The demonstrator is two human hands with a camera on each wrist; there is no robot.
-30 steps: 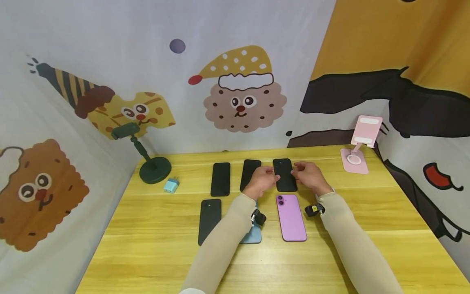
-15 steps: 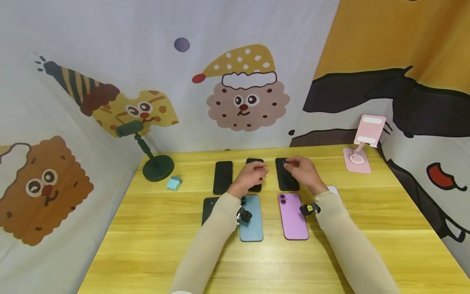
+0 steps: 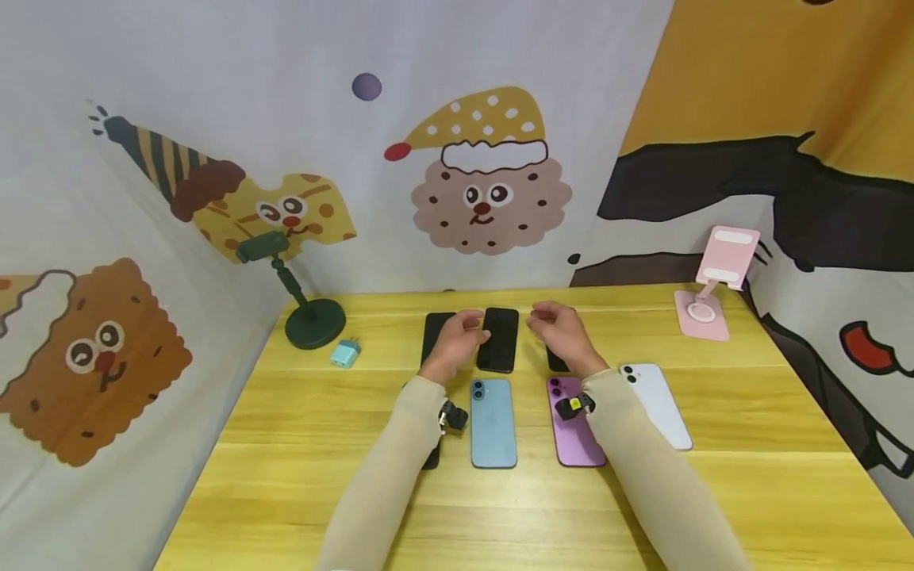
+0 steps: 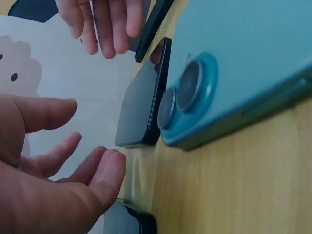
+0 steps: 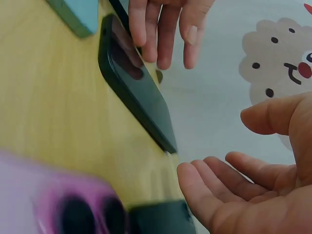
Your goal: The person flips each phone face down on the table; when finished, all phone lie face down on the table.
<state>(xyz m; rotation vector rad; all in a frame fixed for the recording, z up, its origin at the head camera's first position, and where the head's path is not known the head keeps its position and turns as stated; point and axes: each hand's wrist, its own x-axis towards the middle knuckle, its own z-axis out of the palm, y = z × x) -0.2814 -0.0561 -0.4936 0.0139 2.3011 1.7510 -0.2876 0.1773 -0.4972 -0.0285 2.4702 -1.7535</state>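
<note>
My left hand (image 3: 455, 342) hovers with loosely bent fingers between two black phones in the back row, overlapping the left black phone (image 3: 433, 331). Its fingertips are near the left edge of the middle black phone (image 3: 497, 341), which lies screen up. On that phone's other side, my right hand (image 3: 564, 333) hangs over the right black phone (image 3: 556, 362), partly hiding it. In the right wrist view, the thumb and fingers (image 5: 265, 117) are spread apart with nothing between them. The left wrist view also shows the middle phone (image 4: 143, 100) between both hands.
In front lie a blue phone (image 3: 493, 424), a purple phone (image 3: 577, 438), a white phone (image 3: 658, 406) and a dark phone (image 3: 432, 458) mostly under the left sleeve. A green stand (image 3: 315, 323), a light blue charger (image 3: 346, 354) and a pink stand (image 3: 702, 313) sit farther out.
Both hands have moved left, away from the right black phone to either side of the middle one. The blue and white phones have come into view from behind the arms.
</note>
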